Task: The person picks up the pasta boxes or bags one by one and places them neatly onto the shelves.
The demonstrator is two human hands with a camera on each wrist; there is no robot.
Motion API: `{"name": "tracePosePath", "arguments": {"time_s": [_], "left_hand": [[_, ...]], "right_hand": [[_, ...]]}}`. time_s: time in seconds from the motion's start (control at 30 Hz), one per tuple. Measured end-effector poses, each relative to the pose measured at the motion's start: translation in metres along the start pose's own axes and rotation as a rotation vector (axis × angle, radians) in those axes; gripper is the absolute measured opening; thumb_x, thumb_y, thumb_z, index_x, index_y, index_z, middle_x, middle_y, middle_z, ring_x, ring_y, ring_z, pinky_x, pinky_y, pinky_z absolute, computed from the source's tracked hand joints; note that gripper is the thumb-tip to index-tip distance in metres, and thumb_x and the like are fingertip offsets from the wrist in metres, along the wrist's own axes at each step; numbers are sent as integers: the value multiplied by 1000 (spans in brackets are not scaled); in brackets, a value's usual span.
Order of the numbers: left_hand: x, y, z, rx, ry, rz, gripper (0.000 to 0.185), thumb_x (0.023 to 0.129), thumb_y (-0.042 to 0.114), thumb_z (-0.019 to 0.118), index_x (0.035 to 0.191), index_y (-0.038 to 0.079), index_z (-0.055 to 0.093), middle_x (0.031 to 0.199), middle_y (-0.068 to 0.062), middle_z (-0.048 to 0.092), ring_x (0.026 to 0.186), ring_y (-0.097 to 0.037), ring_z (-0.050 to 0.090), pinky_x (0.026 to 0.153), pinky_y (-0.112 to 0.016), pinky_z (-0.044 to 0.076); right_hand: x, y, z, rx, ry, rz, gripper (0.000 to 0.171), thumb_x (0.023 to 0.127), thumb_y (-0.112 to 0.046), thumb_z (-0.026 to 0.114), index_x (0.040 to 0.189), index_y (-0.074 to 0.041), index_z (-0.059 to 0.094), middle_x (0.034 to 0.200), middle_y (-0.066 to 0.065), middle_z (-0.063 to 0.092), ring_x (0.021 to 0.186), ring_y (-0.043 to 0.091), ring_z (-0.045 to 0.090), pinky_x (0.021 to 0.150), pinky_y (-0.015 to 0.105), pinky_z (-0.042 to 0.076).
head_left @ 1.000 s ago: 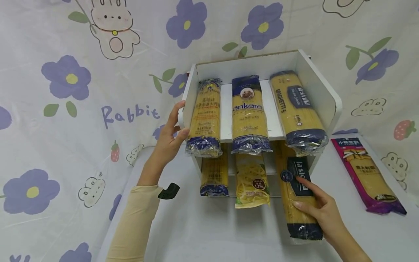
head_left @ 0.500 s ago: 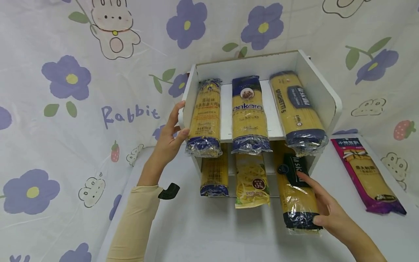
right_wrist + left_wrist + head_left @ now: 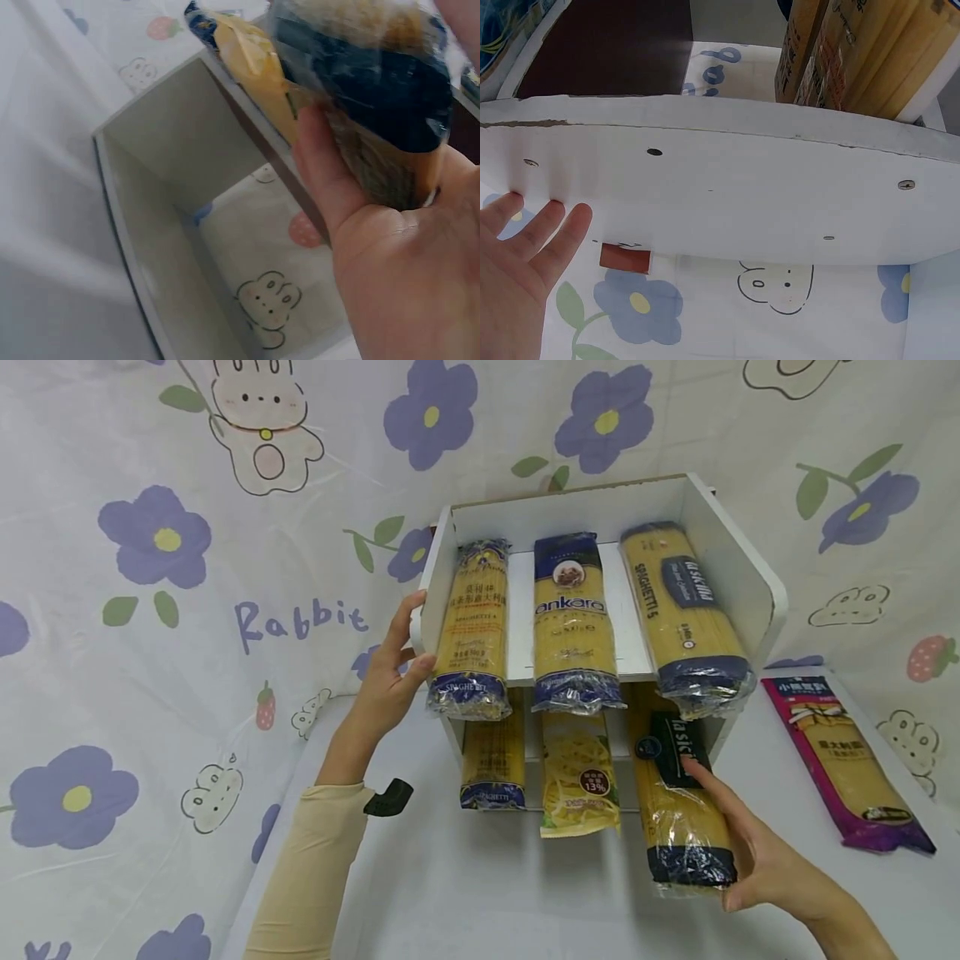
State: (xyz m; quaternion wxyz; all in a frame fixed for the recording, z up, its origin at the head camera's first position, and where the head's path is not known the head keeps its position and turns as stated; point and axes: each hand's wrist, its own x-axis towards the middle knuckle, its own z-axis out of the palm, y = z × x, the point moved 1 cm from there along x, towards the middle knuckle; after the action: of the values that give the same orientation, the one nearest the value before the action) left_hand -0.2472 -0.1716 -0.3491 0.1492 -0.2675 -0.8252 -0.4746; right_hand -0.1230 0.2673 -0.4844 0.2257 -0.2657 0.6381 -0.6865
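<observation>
In the head view my left hand [image 3: 381, 692] rests at the left side panel of a white two-tier shelf [image 3: 636, 653], thumb near its front edge. Straight, spread fingers [image 3: 566, 240] touch the panel's outer face in the left wrist view. On the right, my right hand [image 3: 765, 860] holds a clear spaghetti pack [image 3: 684, 822] with dark blue bands, lying in the lower right of the shelf with its front end jutting out. The index finger lies on its label; the thumb is at the front corner. The other fingers are mostly hidden in the head view.
Three spaghetti packs, including a blue-topped one [image 3: 570, 627], lie on the upper tier. Below are another spaghetti pack [image 3: 492, 768] and a yellow noodle pack [image 3: 579, 777]. A magenta-edged pasta pack [image 3: 847, 760] lies on the white table [image 3: 435, 893] at right.
The spaghetti pack under my right hand has slid a little back into the lower tier. My right thumb has moved from the pack's upper face to its front corner. My left hand stays put.
</observation>
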Motion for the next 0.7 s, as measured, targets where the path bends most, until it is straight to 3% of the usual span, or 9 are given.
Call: {"name": "tracePosePath", "arguments": {"time_s": [0.1, 0.27, 0.5, 0.7], "left_hand": [[0, 0, 0, 9, 2, -4, 82, 89, 76, 44, 156, 35, 19, 157, 1, 37, 120, -27, 54, 96, -55, 52], [0, -1, 0, 23, 5, -8, 83, 89, 77, 43, 156, 35, 19, 159, 3, 34, 123, -27, 53, 98, -55, 50], [0, 0, -1, 14, 1, -8, 83, 89, 77, 43, 156, 35, 19, 158, 2, 35, 121, -27, 54, 96, -54, 52], [0, -1, 0, 0, -1, 0, 83, 88, 76, 44, 156, 34, 19, 156, -1, 38, 119, -28, 56, 93, -55, 53]], "right_hand": [[-1, -4, 2, -13, 1, 40, 117, 84, -17, 79, 159, -29, -10, 166, -6, -11, 133, -5, 41, 98, 28, 53], [-1, -4, 6, -3, 50, 52, 112, 83, 0, 72, 160, -27, -5, 161, -10, 6, 129, 2, 49, 97, 30, 55], [0, -1, 9, -86, 163, -12, 101, 83, 5, 66, 161, -19, 7, 155, -16, 18, 126, -2, 46, 92, 24, 56], [-2, -1, 10, -51, 190, -19, 96, 86, 10, 65, 160, -17, 10, 154, -13, 23, 125, 0, 49, 92, 25, 57]]}}
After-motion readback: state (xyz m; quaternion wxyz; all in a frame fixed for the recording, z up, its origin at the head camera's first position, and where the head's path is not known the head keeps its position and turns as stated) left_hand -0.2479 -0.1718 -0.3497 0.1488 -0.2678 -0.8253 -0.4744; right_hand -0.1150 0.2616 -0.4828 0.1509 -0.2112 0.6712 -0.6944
